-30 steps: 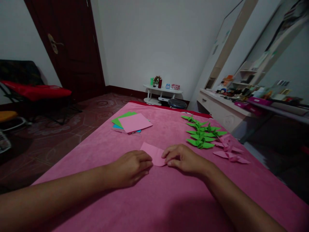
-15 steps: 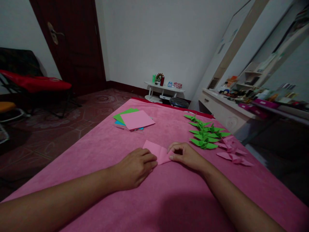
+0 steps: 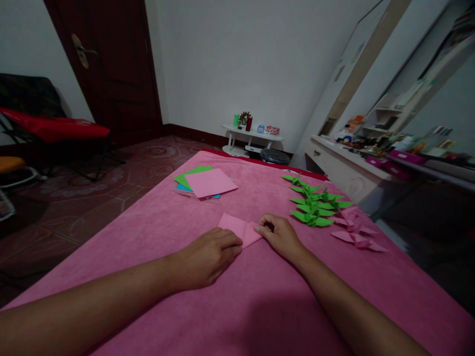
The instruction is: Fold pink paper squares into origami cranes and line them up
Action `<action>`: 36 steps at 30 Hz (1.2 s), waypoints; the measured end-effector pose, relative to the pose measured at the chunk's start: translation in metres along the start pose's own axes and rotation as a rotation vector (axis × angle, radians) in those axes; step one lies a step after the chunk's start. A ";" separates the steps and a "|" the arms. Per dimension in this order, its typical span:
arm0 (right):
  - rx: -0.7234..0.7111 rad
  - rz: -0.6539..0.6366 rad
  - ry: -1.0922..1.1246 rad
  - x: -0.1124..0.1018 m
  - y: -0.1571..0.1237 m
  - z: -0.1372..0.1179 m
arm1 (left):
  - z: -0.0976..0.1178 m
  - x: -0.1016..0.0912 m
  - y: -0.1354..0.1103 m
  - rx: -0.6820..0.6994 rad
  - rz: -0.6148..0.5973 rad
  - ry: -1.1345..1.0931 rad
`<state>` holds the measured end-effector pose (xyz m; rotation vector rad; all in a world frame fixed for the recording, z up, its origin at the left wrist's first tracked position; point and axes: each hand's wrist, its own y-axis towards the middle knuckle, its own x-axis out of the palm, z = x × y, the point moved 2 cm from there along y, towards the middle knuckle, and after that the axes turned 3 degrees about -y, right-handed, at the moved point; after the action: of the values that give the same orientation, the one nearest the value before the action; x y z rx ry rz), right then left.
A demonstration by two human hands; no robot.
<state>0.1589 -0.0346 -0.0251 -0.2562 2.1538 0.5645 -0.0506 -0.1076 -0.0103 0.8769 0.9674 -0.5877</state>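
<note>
A folded pink paper [image 3: 238,228] lies on the pink cloth [image 3: 260,296] between my hands. My left hand [image 3: 208,254] rests flat on the paper's near left edge, fingers together and pressing it down. My right hand [image 3: 280,235] pinches the paper's right corner between thumb and fingertips. The corner itself is partly hidden by the fingers.
A stack of coloured paper sheets [image 3: 206,183] lies further back on the left. Several green folded cranes [image 3: 313,202] and two pink ones [image 3: 352,230] sit to the right. Behind the table are a dresser [image 3: 345,168], a small white table [image 3: 252,138], a red chair [image 3: 52,131].
My right hand has drawn in from lying over the paper's right side to pinching its right corner. The left hand stays pressed on the left edge. The view shifted slightly.
</note>
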 end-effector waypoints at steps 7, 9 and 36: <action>0.079 0.008 -0.012 0.004 0.002 0.004 | -0.003 0.003 -0.001 0.005 -0.012 -0.028; 0.104 0.020 0.011 0.005 0.003 0.005 | -0.002 0.003 -0.001 0.006 -0.002 -0.031; 0.169 0.101 -0.104 0.008 0.004 -0.002 | -0.002 0.004 0.002 0.042 -0.027 -0.013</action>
<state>0.1511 -0.0322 -0.0290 -0.0246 2.1071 0.4396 -0.0482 -0.1050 -0.0137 0.8974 0.9594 -0.6373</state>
